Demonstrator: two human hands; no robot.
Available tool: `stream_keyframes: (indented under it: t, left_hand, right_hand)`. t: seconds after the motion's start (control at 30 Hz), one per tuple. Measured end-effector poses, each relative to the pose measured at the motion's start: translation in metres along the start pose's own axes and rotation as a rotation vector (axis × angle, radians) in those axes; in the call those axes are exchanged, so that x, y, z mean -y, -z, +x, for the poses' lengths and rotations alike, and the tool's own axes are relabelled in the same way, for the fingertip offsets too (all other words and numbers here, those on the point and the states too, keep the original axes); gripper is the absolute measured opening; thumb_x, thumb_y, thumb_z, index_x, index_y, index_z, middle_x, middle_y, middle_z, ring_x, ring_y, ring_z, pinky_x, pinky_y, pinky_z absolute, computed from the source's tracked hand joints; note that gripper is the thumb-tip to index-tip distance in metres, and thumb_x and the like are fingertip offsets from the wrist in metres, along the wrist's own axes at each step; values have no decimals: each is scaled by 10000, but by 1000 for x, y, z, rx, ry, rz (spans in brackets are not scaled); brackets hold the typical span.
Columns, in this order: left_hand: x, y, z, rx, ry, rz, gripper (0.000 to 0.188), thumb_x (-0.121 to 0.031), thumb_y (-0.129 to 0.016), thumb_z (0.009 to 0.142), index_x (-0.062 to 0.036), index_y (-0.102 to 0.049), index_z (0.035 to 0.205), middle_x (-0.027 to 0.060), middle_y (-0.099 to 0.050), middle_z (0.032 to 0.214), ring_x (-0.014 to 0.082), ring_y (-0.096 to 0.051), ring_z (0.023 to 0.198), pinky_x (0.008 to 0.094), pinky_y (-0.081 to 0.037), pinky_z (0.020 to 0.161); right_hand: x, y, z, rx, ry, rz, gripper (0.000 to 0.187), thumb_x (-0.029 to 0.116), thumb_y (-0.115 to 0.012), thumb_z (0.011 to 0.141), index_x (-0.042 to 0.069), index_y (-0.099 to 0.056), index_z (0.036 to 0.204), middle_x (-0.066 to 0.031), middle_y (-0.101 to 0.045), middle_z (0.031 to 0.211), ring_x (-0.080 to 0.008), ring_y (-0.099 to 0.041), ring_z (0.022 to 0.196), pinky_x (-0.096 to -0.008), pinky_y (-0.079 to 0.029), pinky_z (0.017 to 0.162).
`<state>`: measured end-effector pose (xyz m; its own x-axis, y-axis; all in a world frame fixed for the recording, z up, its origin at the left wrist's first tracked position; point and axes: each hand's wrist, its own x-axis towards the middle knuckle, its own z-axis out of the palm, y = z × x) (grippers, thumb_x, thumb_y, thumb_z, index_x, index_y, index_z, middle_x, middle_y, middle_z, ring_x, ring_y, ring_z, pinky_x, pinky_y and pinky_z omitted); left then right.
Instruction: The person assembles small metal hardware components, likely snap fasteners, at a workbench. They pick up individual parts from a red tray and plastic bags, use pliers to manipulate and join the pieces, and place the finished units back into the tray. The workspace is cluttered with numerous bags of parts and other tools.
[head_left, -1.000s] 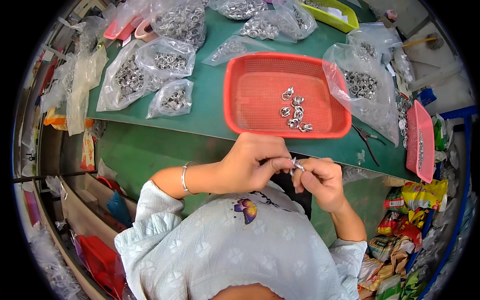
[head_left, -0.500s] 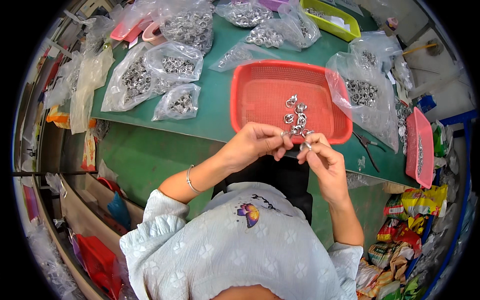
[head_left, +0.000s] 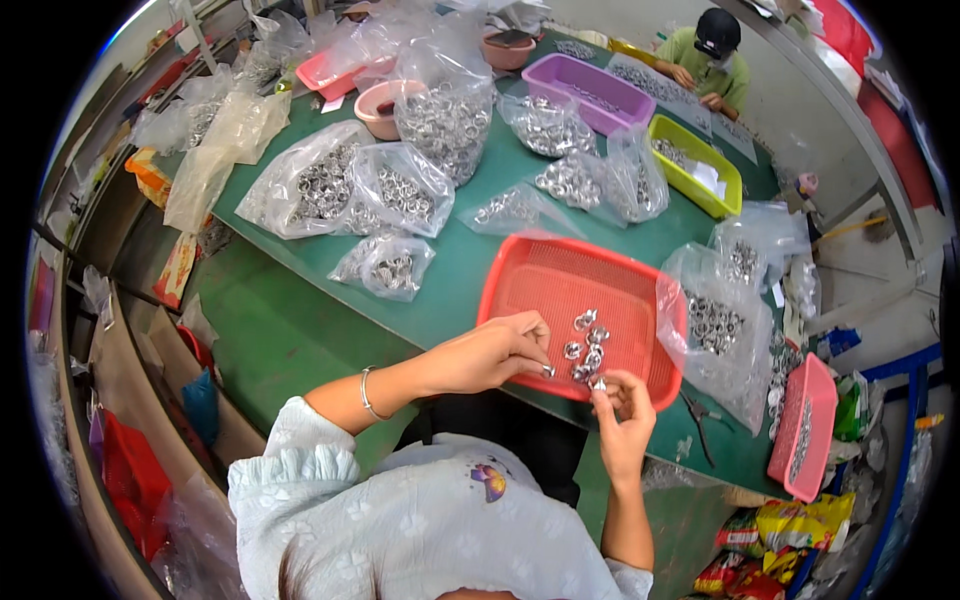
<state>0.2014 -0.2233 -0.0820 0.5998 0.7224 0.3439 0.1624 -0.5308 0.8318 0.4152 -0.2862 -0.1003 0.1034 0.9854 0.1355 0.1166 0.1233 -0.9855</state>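
My left hand [head_left: 497, 352] is closed in a pinch at the near left corner of a red plastic basket [head_left: 530, 250]. A small shiny metal piece [head_left: 547, 370] shows at its fingertips; it looks like a ring part. At the basket's near edge, my right hand [head_left: 625, 408] pinches a silvery metal ring [head_left: 598, 383] between thumb and fingers. Just beyond it, several loose metal rings [head_left: 594, 345] lie in a small heap on the basket's floor. The two hands are apart.
Clear bags of metal rings [head_left: 325, 190] cover the green table [head_left: 400, 325]; another bag [head_left: 715, 325] overlaps the basket's right side. Pliers [head_left: 700, 425] and a pink basket [head_left: 803, 430] lie rightward. Purple [head_left: 590, 85] and lime [head_left: 700, 175] trays stand farther back. A co-worker [head_left: 710, 65] sits across.
The view has tilted up and turned, bringing the co-worker and the purple tray's inside into sight. My hands have moved a little farther apart, each still pinching a small metal piece.
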Motion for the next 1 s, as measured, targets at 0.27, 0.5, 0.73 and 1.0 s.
stream_keyframes:
  t: [0.27,0.5,0.73,1.0]
  left_hand:
    - [17,40,28,-226,67,314,87,17,-643,708,16,-639,795,95,-589,797,219,-590,740,294,-468,666]
    - [43,45,82,-210,4,833,140,37,-548,695,8,-641,794,105,-437,773,260,-466,760,345,-380,652]
    - [46,47,102,-77,136,1212,135,-65,-549,696,-41,-663,764,92,-454,860,253,-426,867,341,-345,702]
    - [41,39,88,-308,-25,965,117,-37,-630,696,-29,-650,811,119,-476,1002,284,-438,948,365,-367,785]
  right_hand:
    - [-17,9,18,-79,189,-256,171,-26,-590,792,-22,-571,962,-6,-527,739,-42,-501,640,-159,-389,536]
    - [-20,8,20,-78,163,-205,187,-53,-602,774,-28,-573,957,-15,-522,741,-46,-486,629,-167,-387,525]
    - [-19,12,20,-62,144,-184,183,-54,-594,781,-43,-565,961,-32,-551,765,-53,-511,655,-174,-414,553]
    - [-19,14,21,-49,20,78,222,-40,-584,788,-33,-543,1006,-72,-586,801,-91,-540,676,-209,-435,544]
